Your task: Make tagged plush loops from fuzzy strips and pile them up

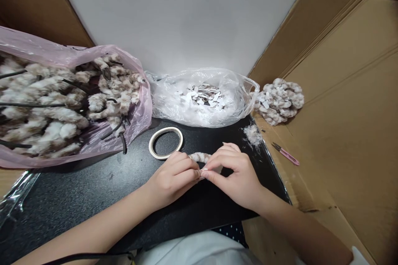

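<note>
Both my hands meet over the black tabletop (124, 178), pinching the ends of a white-and-brown furry strip (200, 157). It curves behind my fingers, and much of it is hidden by them. My left hand (175, 176) is closed, thumb and fingertips pressed together on the strip. Against those fingertips, my right hand (234, 174) pinches with thumb and index finger; a tiny white bit shows between them. Just beyond my left hand lies a roll of cream tape (151, 145).
A pink plastic bag (146, 120) with furry strips and dark cords lies at left. Behind my hands sits a clear bag (168, 107) of small white tags. At right are a furry bundle (282, 101), loose fluff (253, 134) and pink-handled thread snips (287, 155). Cardboard walls (351, 91) stand at the sides.
</note>
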Motion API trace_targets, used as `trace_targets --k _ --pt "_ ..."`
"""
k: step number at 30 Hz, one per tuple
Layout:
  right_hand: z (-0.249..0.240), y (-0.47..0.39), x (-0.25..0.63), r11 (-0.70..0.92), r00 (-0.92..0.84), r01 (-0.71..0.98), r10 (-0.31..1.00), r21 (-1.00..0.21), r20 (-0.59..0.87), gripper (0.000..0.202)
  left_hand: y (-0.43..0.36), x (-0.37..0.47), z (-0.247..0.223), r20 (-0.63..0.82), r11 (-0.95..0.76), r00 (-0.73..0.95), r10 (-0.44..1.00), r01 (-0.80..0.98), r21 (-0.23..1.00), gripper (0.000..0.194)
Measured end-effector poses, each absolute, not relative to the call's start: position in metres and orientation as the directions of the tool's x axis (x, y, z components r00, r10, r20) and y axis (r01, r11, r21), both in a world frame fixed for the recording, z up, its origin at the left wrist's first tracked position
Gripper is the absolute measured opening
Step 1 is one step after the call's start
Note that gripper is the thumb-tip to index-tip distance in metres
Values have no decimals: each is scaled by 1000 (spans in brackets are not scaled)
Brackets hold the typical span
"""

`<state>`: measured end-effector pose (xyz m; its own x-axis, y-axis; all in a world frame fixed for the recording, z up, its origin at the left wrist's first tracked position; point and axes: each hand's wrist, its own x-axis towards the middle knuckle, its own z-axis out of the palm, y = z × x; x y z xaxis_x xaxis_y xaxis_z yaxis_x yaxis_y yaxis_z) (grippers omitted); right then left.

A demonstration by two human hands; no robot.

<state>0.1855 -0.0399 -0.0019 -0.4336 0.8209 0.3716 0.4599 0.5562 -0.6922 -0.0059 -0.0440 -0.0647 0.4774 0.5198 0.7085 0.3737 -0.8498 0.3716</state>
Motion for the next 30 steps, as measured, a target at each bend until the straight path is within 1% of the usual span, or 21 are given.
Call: trace_targets --k 3,9,15,18,22,24,27,30 --pt "-5 -46 187 640 -440 471 767 -606 468 14 -46 -6 -63 674 -805 440 593 353 477 6" --pt "-15 -53 191 736 -431 512 666 -443 609 12 -49 -4 -57 628 -724 360 690 320 611 8" --pt "-20 -53 196 783 -461 548 576 -294 675 13 -53 -1 -52 542 -615 298 786 289 733 6" --pt "-24 -54 196 796 -483 551 549 -251 682 14 -53 0 -51 466 -532 270 843 285 797 4" --pt "-30 -56 196 797 -492 549 551 -251 673 15 -51 -2 -51 284 -336 205 937 294 895 14" --pt "-29 -56 195 794 -465 544 555 -272 689 15 -50 -3 -52 251 -300 196 948 286 910 17" --pt "-20 -53 195 770 -400 532 596 -353 697 11 -49 -4 -53 274 -332 223 936 293 897 15" --pt "-9 -47 194 722 -426 522 681 -454 595 17 -50 -3 -54 355 -419 242 903 315 852 9"
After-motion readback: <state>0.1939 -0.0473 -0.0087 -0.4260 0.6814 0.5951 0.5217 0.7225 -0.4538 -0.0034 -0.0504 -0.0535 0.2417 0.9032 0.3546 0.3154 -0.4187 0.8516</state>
